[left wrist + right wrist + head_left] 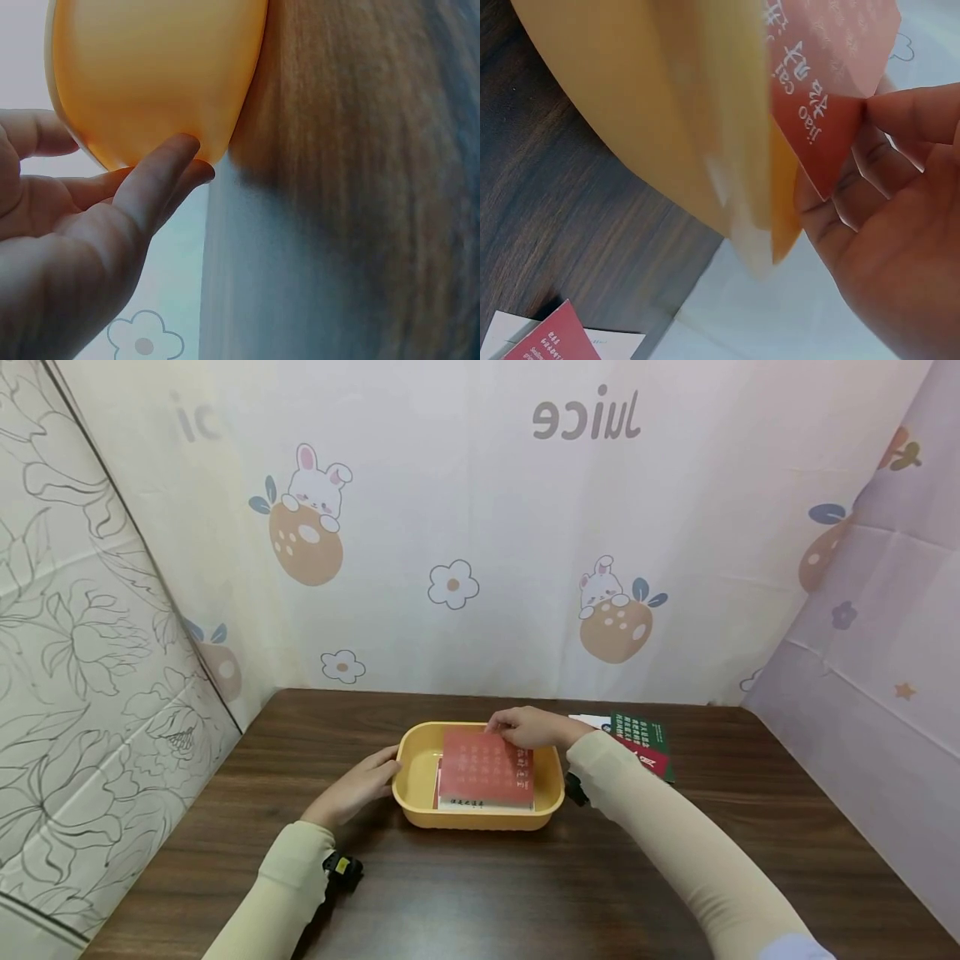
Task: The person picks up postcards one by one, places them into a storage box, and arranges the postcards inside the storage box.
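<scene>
A yellow plastic basin [480, 819] with rounded corners stands on the table. At its left end my left hand [367, 783] grips it, several fingers [161, 176] against the outer wall and another digit at the rim. My right hand [531, 727] reaches over the far right side of the basin and pinches a red booklet [483, 764] with pale writing by its edge. In the right wrist view, the thumb and fingers hold the booklet's corner [817, 142]. Beneath it, inside the basin, lies another pale-edged paper item [472, 804], mostly covered.
Right of the basin, partly behind my right forearm, lie a green booklet [647, 735], a red one [655, 762] and white paper [588, 720]. The dark wooden table [480, 893] ends at a printed curtain [480, 643] behind; more curtains hang at both sides.
</scene>
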Motion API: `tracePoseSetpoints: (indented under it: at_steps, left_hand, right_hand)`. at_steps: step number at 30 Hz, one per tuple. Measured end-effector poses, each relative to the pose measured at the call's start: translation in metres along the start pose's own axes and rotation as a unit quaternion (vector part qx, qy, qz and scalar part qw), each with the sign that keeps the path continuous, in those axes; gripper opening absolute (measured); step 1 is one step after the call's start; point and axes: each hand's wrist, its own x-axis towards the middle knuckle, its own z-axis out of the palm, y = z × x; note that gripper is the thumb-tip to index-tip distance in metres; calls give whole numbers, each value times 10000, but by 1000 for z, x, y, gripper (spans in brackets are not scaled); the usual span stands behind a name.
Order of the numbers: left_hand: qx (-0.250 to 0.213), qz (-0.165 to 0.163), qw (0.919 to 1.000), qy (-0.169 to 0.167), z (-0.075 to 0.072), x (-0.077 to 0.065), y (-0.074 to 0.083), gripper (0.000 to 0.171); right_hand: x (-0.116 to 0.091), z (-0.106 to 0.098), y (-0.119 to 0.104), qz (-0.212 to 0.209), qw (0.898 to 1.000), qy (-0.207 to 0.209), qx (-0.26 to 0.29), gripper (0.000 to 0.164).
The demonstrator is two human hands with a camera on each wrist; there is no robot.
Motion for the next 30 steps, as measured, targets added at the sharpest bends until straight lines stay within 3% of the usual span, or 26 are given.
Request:
tracePoseSetpoints:
  at_steps: [19,30]
  left_hand:
    - [47,-16,10000,43,0,0,-2,54]
    - [66,3,10000,13,-1,1,-2,54]
  right_hand:
    - [3,5,0,114,9985,-326,-417,29]
    - [2,5,3,91,9972,-274,-694,33]
